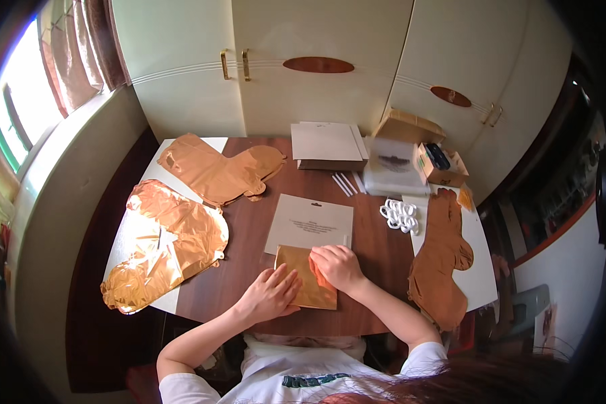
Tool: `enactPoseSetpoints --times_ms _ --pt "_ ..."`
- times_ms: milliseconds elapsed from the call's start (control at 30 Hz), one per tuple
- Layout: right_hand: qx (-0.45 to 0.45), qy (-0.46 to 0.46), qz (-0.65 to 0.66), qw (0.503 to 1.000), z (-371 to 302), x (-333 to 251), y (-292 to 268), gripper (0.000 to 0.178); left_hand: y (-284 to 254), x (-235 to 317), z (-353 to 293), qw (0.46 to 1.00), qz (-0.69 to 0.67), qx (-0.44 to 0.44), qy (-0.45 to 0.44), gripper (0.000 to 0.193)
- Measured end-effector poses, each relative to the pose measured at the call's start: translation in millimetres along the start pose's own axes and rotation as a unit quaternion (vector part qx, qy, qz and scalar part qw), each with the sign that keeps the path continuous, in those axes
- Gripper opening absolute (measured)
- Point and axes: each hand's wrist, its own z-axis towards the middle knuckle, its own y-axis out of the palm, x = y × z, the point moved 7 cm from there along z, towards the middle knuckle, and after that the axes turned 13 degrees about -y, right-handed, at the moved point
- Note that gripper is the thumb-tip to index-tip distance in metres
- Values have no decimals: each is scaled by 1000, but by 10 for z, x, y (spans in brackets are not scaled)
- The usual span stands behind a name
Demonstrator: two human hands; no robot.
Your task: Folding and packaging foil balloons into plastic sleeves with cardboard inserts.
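Both hands rest on a folded gold foil piece (304, 286) that lies flat at the near edge of the brown surface (249, 269), just in front of the person. The left hand (271, 295) lies open with the fingers spread, and it presses the left side of the foil down. The right hand (338, 267) is curled over the far right corner, and its fingers pinch a fold of the foil there.

The step in hand seems to be the opening or unfolding of this foil piece. I judge that the next move needs the left hand to keep the sheet steady while the right one lifts the pinched layer gently, because thin foil creases and tears easily.

Just beyond the foil lies a white card sleeve (310, 225), touching it. Far to the left are two unfolded gold balloons (168, 246), and at the right a darker one (441, 262) beside white plastic rings (400, 215).
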Motion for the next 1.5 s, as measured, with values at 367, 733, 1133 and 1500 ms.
enactPoseSetpoints --times_ms 367,733,1133,1500 --pt "28 26 78 996 36 -31 -43 9 74 -96 133 991 84 75 -70 50" --pt "15 60 128 990 28 92 4 9 -17 127 216 989 114 72 59 29" --pt "7 74 147 986 80 137 -13 9 140 150 224 982 145 115 39 30" --pt "18 42 130 991 140 49 -60 6 181 40 334 979 172 110 -28 27"
